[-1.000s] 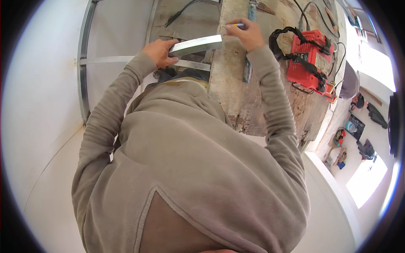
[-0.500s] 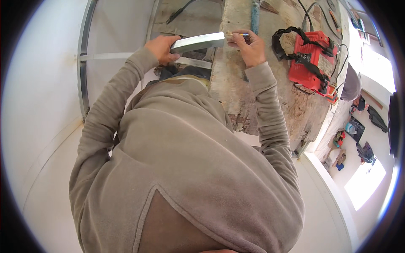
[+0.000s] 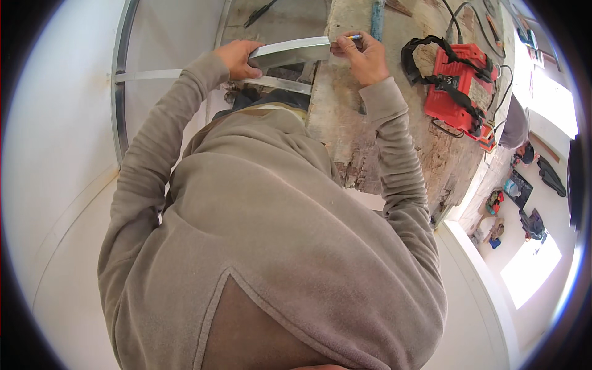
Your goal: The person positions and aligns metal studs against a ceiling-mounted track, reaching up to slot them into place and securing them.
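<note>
A short piece of silvery metal channel [image 3: 291,52] is gripped at its left end by my left hand [image 3: 239,60], thumb below and fingers on top. Its broad face is turned toward me. At the channel's right end, my right hand [image 3: 365,60] is closed in a pinch on a slim pencil-like marker [image 3: 354,37] with blue and yellow on it. Those fingertips touch or nearly touch the channel's end; I cannot tell which. The marker's tip is hidden by the fingers.
Weathered boards [image 3: 345,129] lie below my right arm. On them sits a red boxy tool case [image 3: 455,92] with black straps and cables; a blue-green tube [image 3: 377,18] lies beyond. Metal framing [image 3: 120,92] stands at left against white panels. Another person [image 3: 515,123] is at far right.
My left hand has raised and tipped the metal channel, so more of its broad face shows. My right hand has moved slightly up, its fingertips now at the channel's right end.
</note>
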`<state>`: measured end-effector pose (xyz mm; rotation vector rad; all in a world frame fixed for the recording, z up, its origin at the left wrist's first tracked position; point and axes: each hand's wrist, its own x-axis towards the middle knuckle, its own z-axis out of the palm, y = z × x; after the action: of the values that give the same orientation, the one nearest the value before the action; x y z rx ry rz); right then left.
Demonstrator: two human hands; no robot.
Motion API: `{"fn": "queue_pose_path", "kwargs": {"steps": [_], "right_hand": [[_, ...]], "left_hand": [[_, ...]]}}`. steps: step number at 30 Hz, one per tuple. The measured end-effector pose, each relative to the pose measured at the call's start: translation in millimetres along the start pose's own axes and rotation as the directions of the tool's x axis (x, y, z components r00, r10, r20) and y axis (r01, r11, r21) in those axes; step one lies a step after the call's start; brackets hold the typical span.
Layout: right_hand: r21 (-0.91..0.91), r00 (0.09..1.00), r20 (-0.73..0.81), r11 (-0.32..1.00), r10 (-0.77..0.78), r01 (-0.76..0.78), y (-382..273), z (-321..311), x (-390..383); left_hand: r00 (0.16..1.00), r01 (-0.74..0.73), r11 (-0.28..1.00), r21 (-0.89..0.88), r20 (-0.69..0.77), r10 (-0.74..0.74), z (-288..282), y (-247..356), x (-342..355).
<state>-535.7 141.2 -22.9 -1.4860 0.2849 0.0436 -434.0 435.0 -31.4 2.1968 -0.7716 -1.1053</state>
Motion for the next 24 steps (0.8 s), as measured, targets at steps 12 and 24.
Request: {"fn": "queue_pose_path", "kwargs": {"steps": [12, 24], "right_hand": [[-0.360, 0.995, -0.076, 0.929, 0.065, -0.088, -25, 1, 10], [-0.253, 0.984, -0.089, 0.959, -0.152, 0.126, 11, -33, -2]], "left_hand": [[0.999, -0.051, 0.998, 0.045, 0.003, 0.051, 4, -14, 7], [0.999, -0.033, 0.950, 0.311, 0.031, 0.025, -41, 46, 13]]}}
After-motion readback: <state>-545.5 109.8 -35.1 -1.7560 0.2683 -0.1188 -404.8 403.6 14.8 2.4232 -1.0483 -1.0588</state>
